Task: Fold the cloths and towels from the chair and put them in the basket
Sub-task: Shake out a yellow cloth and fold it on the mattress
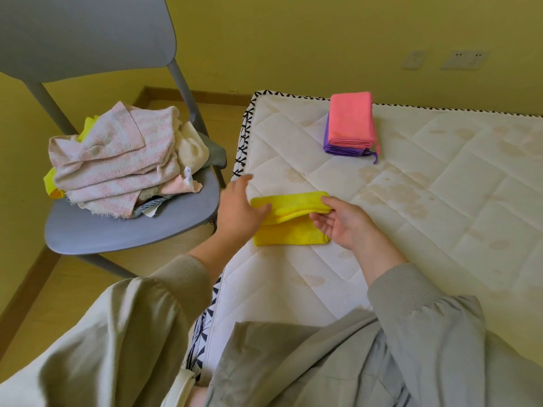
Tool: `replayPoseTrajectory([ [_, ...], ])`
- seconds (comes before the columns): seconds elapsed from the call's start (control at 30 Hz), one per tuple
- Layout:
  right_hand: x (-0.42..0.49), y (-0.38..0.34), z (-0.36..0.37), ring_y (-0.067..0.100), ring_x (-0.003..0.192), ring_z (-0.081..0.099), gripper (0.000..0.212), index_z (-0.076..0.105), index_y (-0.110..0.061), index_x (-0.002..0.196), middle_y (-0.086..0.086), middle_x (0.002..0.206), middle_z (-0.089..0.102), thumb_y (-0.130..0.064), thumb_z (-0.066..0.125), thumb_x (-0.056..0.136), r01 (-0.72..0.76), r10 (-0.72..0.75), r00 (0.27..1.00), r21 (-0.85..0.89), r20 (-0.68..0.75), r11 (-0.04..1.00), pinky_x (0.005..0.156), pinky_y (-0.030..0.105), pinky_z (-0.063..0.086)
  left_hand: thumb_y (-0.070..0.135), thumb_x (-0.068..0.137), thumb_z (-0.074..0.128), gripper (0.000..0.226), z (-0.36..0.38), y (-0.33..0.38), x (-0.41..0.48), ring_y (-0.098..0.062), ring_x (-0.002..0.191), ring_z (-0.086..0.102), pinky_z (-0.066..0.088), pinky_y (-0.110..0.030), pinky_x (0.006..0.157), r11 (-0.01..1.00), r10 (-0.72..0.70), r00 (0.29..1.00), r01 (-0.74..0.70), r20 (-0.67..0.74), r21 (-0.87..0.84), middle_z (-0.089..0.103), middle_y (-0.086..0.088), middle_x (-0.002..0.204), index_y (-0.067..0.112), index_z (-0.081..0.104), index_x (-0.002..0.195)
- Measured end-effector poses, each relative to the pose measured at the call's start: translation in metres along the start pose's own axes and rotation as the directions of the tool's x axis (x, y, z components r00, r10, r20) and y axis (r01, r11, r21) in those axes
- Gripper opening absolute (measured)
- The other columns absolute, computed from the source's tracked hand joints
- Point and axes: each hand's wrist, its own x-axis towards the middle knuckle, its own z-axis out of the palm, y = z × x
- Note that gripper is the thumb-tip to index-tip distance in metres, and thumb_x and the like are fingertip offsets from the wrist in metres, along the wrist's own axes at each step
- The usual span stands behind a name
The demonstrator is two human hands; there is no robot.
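Note:
A yellow cloth (291, 230) lies half-folded near the left edge of the white mattress (426, 201). My left hand (239, 210) holds its left end, thumb on the raised fold. My right hand (343, 221) pinches the right end of that upper fold between thumb and fingers. On the grey chair (176, 218) to the left sits a heap of pink-striped and cream towels (117, 160), with bits of yellow cloth showing under it. A folded pink cloth (349, 118) rests on a folded purple cloth (343, 149) at the mattress's far edge. No basket is in view.
The mattress lies against a yellow wall (293, 39) with two wall sockets (464, 58). Wooden floor (58, 289) shows between the chair and the mattress. My grey sleeves and jacket fill the bottom of the view.

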Motion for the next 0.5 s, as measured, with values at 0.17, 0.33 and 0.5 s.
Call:
replayPoseTrajectory([
  [0.17, 0.000, -0.007, 0.002, 0.008, 0.045, 0.062, 0.014, 0.058, -0.011, 0.086, 0.001, 0.055, 0.067, -0.022, 0.055, 0.095, 0.060, -0.056, 0.998, -0.141, 0.032, 0.988, 0.040, 0.016, 0.047, 0.042, 0.079, 0.070, 0.066, 0.022, 0.015, 0.000, -0.027, 0.127, 0.045, 0.037, -0.037, 0.103, 0.805, 0.391, 0.863, -0.489, 0.319, 0.336, 0.057, -0.006, 0.131, 0.017, 0.048, 0.137],
  [0.33, 0.002, -0.018, -0.012, 0.013, 0.052, 0.061, 0.028, 0.059, -0.007, 0.095, 0.009, 0.077, 0.068, -0.031, 0.045, 0.100, 0.123, -0.123, 0.992, -0.244, 0.019, 0.962, 0.046, 0.022, 0.048, 0.026, 0.095, 0.050, 0.021, 0.028, 0.032, 0.012, -0.030, 0.076, 0.052, 0.035, -0.032, 0.061, 0.898, 0.279, 0.944, -0.321, 0.174, 0.301, 0.052, -0.003, 0.071, 0.009, 0.056, 0.083],
  [0.5, 0.022, -0.005, -0.025, 0.019, 0.049, 0.054, 0.014, 0.061, -0.001, 0.077, 0.011, 0.064, 0.059, -0.010, 0.059, 0.088, 0.041, -0.209, 0.968, -0.736, -0.138, 0.676, 0.047, 0.026, 0.045, 0.024, 0.096, 0.050, 0.027, 0.021, 0.038, 0.028, -0.026, 0.066, 0.044, 0.024, -0.031, 0.052, 0.946, 0.195, 0.967, -0.229, 0.162, 0.229, 0.039, 0.002, 0.058, 0.009, 0.050, 0.073],
])
